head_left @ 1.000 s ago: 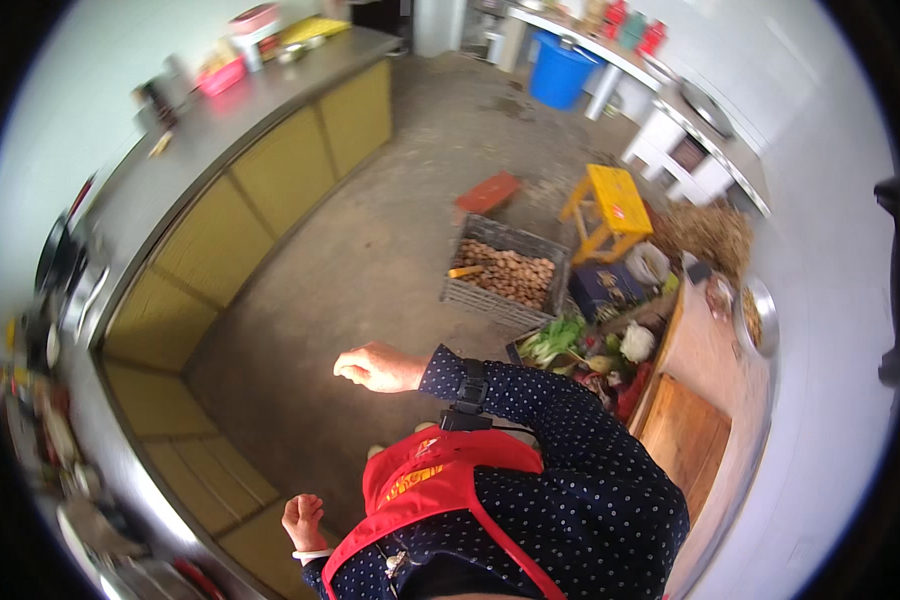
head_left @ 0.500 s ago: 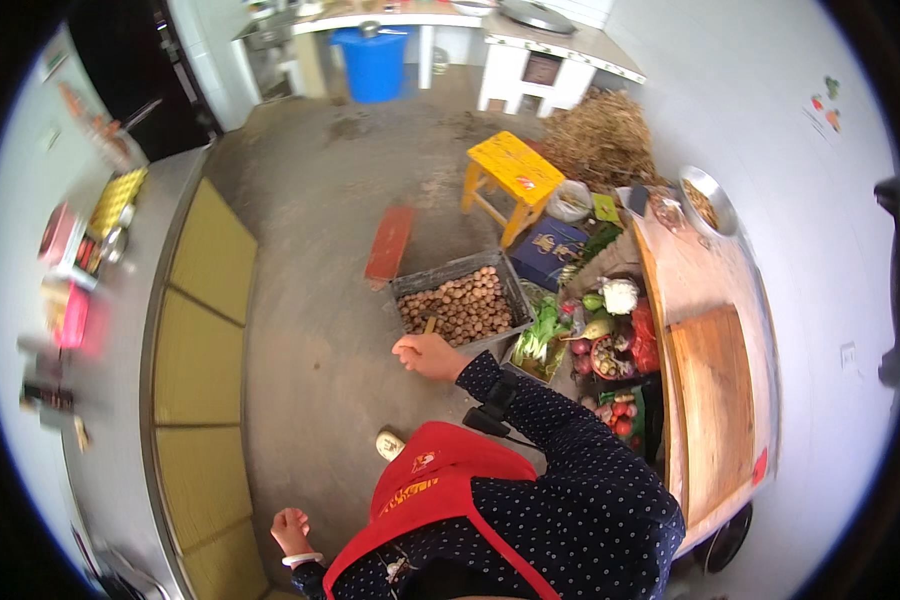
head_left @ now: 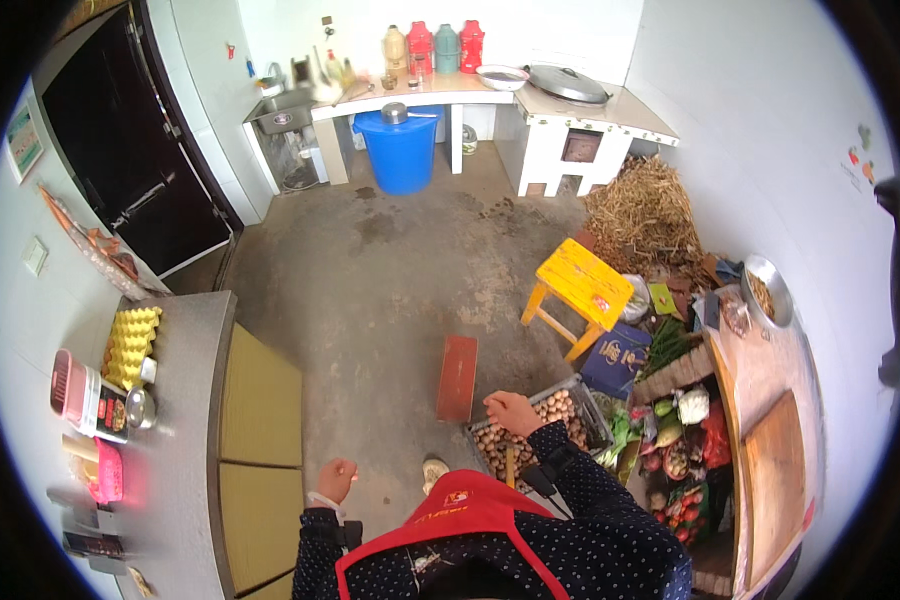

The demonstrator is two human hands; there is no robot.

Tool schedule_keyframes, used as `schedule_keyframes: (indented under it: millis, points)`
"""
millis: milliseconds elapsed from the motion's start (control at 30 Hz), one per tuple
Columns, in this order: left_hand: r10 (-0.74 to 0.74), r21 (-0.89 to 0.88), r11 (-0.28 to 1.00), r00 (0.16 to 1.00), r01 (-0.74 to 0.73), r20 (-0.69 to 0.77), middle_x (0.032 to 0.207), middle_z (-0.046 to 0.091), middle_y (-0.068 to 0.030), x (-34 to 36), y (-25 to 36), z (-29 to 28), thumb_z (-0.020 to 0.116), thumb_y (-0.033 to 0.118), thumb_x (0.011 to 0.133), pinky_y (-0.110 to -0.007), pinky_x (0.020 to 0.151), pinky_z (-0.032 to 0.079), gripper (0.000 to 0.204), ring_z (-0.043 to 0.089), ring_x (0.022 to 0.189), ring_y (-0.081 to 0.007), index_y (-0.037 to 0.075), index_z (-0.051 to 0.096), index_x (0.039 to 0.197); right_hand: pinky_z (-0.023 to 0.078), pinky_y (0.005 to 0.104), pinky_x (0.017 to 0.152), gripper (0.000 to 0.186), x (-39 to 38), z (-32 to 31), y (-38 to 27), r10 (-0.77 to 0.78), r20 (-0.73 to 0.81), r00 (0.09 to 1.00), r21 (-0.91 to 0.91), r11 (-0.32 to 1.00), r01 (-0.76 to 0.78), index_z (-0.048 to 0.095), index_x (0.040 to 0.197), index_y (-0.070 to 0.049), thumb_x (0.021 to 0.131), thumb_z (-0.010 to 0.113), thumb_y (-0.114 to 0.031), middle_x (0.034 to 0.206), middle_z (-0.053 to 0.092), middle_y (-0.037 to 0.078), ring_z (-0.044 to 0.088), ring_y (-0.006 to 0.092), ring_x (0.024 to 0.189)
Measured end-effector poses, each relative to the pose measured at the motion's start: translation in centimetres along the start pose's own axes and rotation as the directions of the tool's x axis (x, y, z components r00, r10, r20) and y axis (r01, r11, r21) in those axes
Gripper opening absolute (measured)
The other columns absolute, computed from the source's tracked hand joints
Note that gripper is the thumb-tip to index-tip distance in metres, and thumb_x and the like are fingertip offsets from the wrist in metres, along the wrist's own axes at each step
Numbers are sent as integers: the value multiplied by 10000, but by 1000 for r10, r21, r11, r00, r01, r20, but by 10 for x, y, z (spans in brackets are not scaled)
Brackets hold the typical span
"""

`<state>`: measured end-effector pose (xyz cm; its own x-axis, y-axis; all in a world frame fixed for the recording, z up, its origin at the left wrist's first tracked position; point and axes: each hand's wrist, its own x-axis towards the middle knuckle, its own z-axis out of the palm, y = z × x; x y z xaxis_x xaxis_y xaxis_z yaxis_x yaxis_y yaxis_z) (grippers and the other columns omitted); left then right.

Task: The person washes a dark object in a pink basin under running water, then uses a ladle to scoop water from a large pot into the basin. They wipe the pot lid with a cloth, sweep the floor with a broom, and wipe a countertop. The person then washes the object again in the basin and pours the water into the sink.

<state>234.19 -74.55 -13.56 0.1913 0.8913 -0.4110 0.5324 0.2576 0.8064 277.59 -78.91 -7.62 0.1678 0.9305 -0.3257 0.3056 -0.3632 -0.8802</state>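
My left hand [head_left: 333, 481] hangs in front of me at the left, its fingers curled in and nothing showing in them. A pale bracelet is on that wrist. My right hand [head_left: 513, 413] is loosely closed too, with no object visible in it. It hovers in front of the grey crate [head_left: 603, 432], hiding part of the round brown walnuts [head_left: 558, 407] inside. A short wooden handle [head_left: 511, 466] sticks up among them. Just left of the crate, a low red bench [head_left: 457, 378] stands on the floor.
A yellow stool [head_left: 585, 283] and a dark blue box [head_left: 615, 358] stand beyond the crate. Vegetables fill the space by the wooden table [head_left: 740, 330]. At the left runs a cabinet [head_left: 260, 400]; a blue bin [head_left: 400, 150] and a white stove [head_left: 570, 150] are at the far end.
The view has tilted up toward the far counter, so the floor things sit lower. My left hand has come forward and up. My right hand now overlaps the crate more.
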Motion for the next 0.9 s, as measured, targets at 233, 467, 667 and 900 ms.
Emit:
schedule_keyframes:
  millis: [233, 467, 667, 900]
  points:
    - [-174, -101, 979, 984, 177, 41, 770, 654, -73, 168, 44, -61, 555, 273, 865, -289, 598, 497, 288, 634, 694, -156, -5, 631, 864, 507, 264, 654, 241, 203, 11, -126, -270, 4, 963, 13, 963, 270, 609, 1037, 15, 926, 510, -175, 842, 657, 78, 639, 127, 717]
    - [-322, -43, 943, 939, 329, 124, 782, 655, -72, 409, 91, -123, 566, 228, 888, -276, 533, 510, 221, 632, 643, -152, 17, 617, 926, 499, 313, 656, 237, 417, -8, -172, -268, -108, 957, -58, 963, 263, 628, 988, -22, 907, 520, -217, 775, 662, 116, 648, 204, 685]
    - [-57, 469, 881, 967, -69, 250, 709, 637, -68, 629, 234, -137, 573, 269, 840, -306, 546, 469, 291, 592, 597, -165, -13, 640, 819, 507, 261, 643, 228, 550, -62, -171, -72, -191, 979, 133, 986, 99, 611, 1030, 18, 928, 512, -161, 808, 651, 83, 634, 127, 695]
    - [223, 317, 873, 881, -371, 418, 758, 657, -84, 860, 413, -45, 559, 296, 861, -304, 671, 474, 338, 602, 716, -155, -33, 636, 880, 500, 293, 638, 248, 695, -182, -152, 113, -397, 911, 154, 987, -55, 629, 1000, 17, 918, 504, -181, 792, 665, 103, 644, 155, 697]
